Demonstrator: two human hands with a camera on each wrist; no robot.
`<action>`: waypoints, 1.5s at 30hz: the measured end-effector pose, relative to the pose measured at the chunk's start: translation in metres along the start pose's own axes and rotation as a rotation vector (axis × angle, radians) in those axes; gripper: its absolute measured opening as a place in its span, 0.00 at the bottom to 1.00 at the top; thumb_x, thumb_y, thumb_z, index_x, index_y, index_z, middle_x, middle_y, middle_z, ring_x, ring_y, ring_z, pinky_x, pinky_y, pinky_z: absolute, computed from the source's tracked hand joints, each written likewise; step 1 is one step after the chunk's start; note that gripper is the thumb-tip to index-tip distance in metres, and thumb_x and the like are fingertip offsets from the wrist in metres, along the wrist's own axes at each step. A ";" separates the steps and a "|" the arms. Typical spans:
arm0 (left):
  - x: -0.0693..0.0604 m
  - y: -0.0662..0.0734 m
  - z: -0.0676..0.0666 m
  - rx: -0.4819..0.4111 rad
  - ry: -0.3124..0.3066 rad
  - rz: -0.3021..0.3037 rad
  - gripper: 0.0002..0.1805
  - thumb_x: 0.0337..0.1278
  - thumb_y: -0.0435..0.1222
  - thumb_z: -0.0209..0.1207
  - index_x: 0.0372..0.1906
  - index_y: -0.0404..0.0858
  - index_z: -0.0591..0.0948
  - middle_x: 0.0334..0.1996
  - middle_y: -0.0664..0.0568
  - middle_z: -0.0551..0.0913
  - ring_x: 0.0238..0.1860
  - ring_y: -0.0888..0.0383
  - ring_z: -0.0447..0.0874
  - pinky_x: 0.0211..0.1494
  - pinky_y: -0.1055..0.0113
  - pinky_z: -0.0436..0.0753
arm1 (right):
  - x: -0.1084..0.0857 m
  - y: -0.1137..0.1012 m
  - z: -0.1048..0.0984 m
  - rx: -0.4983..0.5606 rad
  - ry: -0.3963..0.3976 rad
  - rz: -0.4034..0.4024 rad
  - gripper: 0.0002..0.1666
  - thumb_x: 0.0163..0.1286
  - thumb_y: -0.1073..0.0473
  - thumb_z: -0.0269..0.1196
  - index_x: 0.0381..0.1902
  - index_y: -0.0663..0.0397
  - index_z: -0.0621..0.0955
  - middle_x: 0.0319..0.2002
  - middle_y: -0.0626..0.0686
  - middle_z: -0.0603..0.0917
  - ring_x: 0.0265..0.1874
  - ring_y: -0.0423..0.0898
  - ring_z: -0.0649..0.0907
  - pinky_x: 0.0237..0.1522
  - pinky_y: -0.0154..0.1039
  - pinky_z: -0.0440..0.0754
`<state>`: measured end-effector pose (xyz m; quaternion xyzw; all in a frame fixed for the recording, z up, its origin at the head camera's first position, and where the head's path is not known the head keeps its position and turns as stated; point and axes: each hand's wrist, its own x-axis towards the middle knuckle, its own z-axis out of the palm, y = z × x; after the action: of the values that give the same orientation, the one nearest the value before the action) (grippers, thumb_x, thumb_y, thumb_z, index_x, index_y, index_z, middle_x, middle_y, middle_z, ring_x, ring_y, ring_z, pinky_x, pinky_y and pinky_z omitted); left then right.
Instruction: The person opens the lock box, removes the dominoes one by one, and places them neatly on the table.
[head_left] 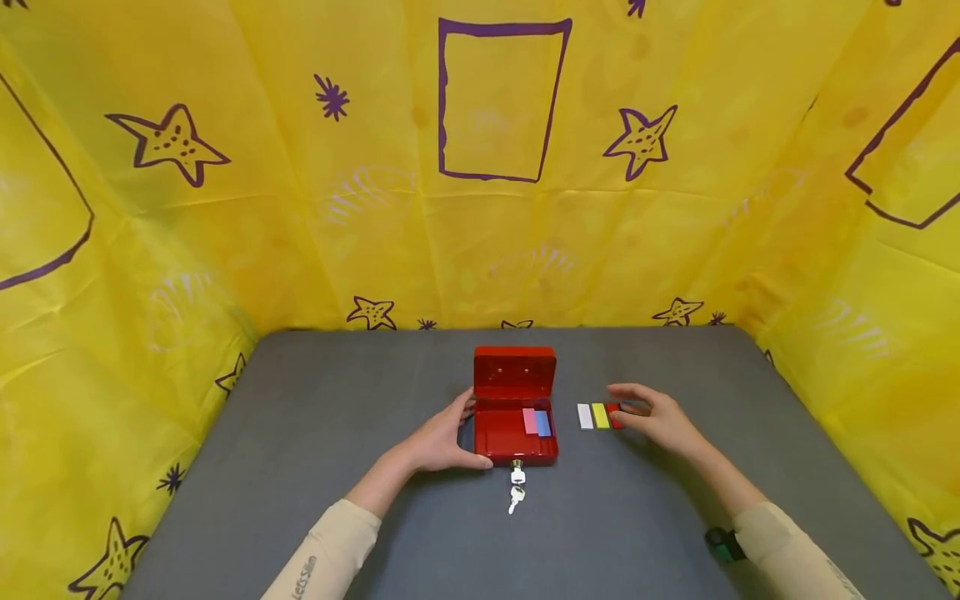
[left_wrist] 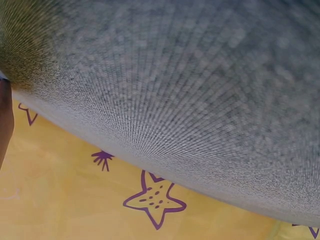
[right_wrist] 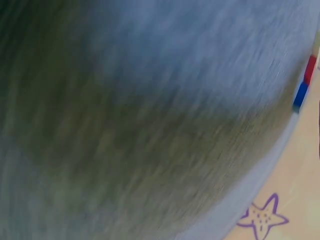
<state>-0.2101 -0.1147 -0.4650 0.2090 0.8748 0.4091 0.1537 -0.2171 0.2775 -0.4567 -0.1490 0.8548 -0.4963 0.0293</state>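
A small red cash box point(head_left: 513, 450) stands on the grey table with its lid point(head_left: 514, 371) raised. Inside, at the right, lie a pink and a light blue block point(head_left: 542, 423). My left hand point(head_left: 442, 437) holds the box at its left side, thumb by the front corner and fingers toward the back. Two keys point(head_left: 517, 492) hang from the front lock. Right of the box lie a white block point(head_left: 585, 417), a yellow block point(head_left: 601, 416) and a red block point(head_left: 614, 414). My right hand point(head_left: 663, 421) hovers over the red one, thumb and fingers apart. A dark blue block point(right_wrist: 300, 95) shows beside it.
The grey tabletop point(head_left: 337, 392) spreads around the box. Yellow cloth point(head_left: 375, 250) with purple starfish drawings rises behind and on both sides. A dark band point(head_left: 723, 544) sits by the right sleeve.
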 end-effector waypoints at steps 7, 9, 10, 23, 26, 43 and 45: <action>0.003 0.005 -0.002 0.002 0.008 0.000 0.64 0.36 0.52 0.76 0.77 0.45 0.49 0.70 0.49 0.64 0.67 0.51 0.66 0.61 0.52 0.76 | 0.007 -0.015 0.010 0.106 -0.006 -0.023 0.26 0.66 0.61 0.66 0.59 0.67 0.76 0.56 0.68 0.79 0.51 0.62 0.80 0.42 0.33 0.83; 0.002 0.005 -0.002 0.000 0.002 0.001 0.64 0.36 0.52 0.76 0.77 0.45 0.48 0.70 0.49 0.64 0.68 0.51 0.66 0.61 0.52 0.76 | 0.007 -0.019 0.014 0.107 -0.009 -0.027 0.26 0.66 0.61 0.66 0.59 0.66 0.76 0.55 0.68 0.79 0.51 0.62 0.80 0.42 0.34 0.83; 0.002 0.005 -0.001 -0.002 -0.003 0.003 0.64 0.37 0.52 0.76 0.77 0.44 0.48 0.70 0.48 0.64 0.68 0.51 0.66 0.61 0.52 0.76 | 0.006 -0.022 0.017 0.104 -0.007 -0.025 0.25 0.66 0.61 0.67 0.59 0.66 0.77 0.55 0.67 0.79 0.51 0.61 0.80 0.41 0.35 0.84; -0.002 -0.006 0.002 -0.006 0.010 0.018 0.64 0.37 0.52 0.75 0.77 0.43 0.49 0.69 0.48 0.65 0.67 0.50 0.67 0.60 0.52 0.76 | 0.010 -0.038 0.048 0.158 -0.074 -0.016 0.26 0.65 0.59 0.67 0.59 0.63 0.76 0.56 0.66 0.78 0.54 0.64 0.78 0.45 0.34 0.83; -0.006 -0.006 0.003 -0.010 0.015 0.015 0.64 0.37 0.52 0.75 0.77 0.42 0.49 0.68 0.48 0.66 0.66 0.50 0.67 0.60 0.52 0.77 | 0.009 -0.040 0.053 0.171 -0.090 -0.036 0.26 0.66 0.60 0.67 0.59 0.65 0.76 0.56 0.67 0.78 0.55 0.65 0.77 0.47 0.34 0.82; 0.001 -0.002 -0.001 -0.013 0.011 0.053 0.64 0.38 0.53 0.75 0.77 0.43 0.48 0.69 0.48 0.65 0.67 0.52 0.67 0.65 0.52 0.72 | 0.023 -0.051 0.064 0.215 -0.130 -0.129 0.24 0.65 0.62 0.67 0.57 0.64 0.77 0.55 0.65 0.79 0.55 0.64 0.78 0.54 0.35 0.78; -0.001 -0.002 -0.001 -0.012 0.008 0.038 0.64 0.37 0.53 0.75 0.77 0.44 0.48 0.69 0.49 0.65 0.67 0.52 0.67 0.64 0.52 0.72 | 0.024 -0.052 0.068 0.227 -0.149 -0.136 0.25 0.65 0.62 0.67 0.58 0.65 0.77 0.55 0.67 0.78 0.55 0.64 0.78 0.54 0.35 0.78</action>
<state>-0.2102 -0.1168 -0.4664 0.2233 0.8687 0.4180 0.1438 -0.2150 0.1899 -0.4443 -0.2388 0.7765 -0.5782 0.0755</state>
